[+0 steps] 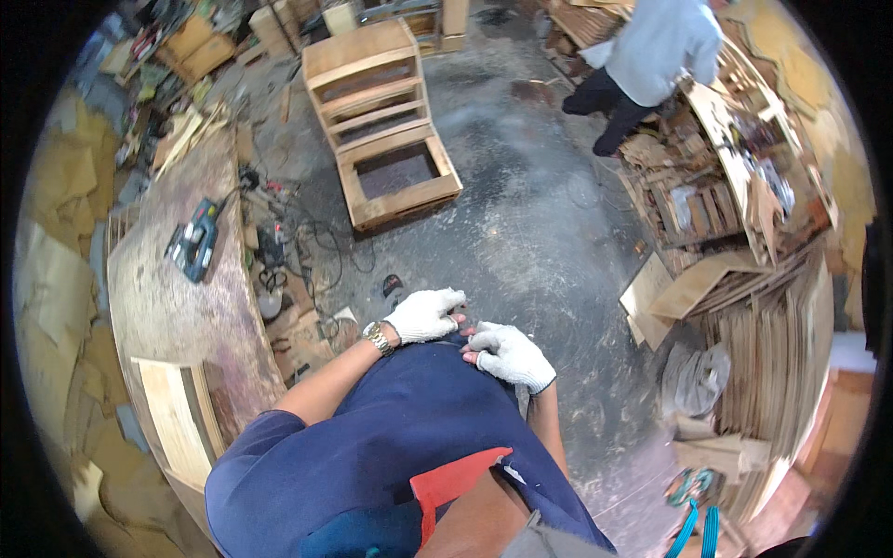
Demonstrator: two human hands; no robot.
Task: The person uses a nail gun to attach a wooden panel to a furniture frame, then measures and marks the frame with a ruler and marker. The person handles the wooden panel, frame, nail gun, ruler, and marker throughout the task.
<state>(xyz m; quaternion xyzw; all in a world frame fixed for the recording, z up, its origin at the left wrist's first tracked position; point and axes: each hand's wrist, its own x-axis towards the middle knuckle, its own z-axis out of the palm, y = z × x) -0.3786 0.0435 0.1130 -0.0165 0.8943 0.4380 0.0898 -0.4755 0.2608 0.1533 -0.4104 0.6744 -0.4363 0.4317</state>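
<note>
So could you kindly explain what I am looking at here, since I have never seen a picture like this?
This is one wide fisheye view from a camera worn on a person's head, looking down, so straight edges bend. The left hand and right hand, both in white gloves, rest together at the front of the dark blue shirt; neither holds anything. To the left is a dusty workbench with a power tool. A wooden chair frame lies on the floor, and another person works beyond it.

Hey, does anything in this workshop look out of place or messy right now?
Yes. A wooden frame lies tipped on the dusty floor, power cords tangle beside the workbench, and wood scraps are heaped unevenly at right.
</note>
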